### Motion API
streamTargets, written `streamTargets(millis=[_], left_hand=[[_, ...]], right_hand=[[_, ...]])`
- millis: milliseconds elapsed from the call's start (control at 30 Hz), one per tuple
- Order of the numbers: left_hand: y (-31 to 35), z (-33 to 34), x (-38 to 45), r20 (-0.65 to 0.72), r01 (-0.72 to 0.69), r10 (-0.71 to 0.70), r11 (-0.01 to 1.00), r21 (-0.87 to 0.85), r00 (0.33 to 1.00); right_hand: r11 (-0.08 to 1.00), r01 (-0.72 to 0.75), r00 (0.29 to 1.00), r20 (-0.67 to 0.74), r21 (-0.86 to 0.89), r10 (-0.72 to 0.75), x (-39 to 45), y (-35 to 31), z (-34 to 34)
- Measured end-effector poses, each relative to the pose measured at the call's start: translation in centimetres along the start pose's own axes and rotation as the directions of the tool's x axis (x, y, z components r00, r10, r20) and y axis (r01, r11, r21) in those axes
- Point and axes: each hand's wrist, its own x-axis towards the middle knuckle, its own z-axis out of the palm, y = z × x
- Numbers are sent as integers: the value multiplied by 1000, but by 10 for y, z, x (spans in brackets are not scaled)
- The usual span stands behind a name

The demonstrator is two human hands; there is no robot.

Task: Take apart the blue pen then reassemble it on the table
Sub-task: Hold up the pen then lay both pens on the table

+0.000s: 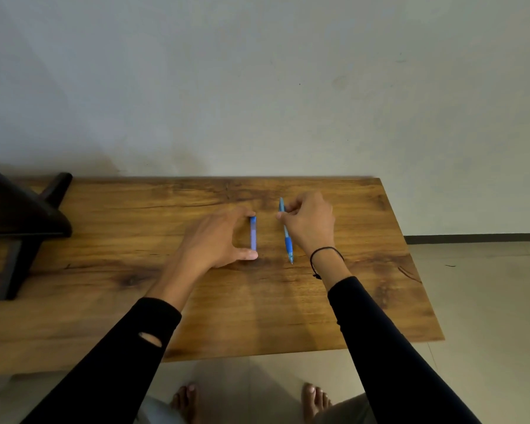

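Wood-grain tabletop (214,301) set against a plain grey wall; a dark stand (19,215) occupies its left edge. Near the centre, toward the far edge, the left hand (214,237) pinches a short, smooth blue barrel piece (253,233) endwise between thumb and fingertips. Just beside it, the right hand (309,221) grips the slim remainder of the blue pen (286,231), its darker ribbed grip and tip pointing toward the near edge. Judged stage: the pen is apart, either half-stripped or about to be rejoined. Rejoining would call for aligning the two cylinders coaxially.
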Motion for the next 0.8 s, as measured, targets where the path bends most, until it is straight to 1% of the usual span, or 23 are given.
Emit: streamTargets(millis=[100, 233, 567, 700, 800], left_hand=[[5, 0, -2, -31, 3, -1, 999, 51, 1000], [8, -1, -2, -38, 15, -11, 996, 92, 999], [10, 1, -2, -39, 17, -12, 994, 106, 999], [8, 3, -1, -31, 24, -21, 996, 85, 999], [5, 4, -2, -21, 21, -20, 998, 65, 1000]], right_hand=[[1000, -4, 1000, -23, 2, 4, -2, 1, 7], [1000, -3, 999, -35, 3, 3, -4, 0, 14], [999, -19, 997, -70, -43, 16, -4, 2, 13], [999, -27, 998, -49, -25, 26, -1, 5, 11], [1000, -6, 1000, -31, -18, 5, 0, 8, 10]])
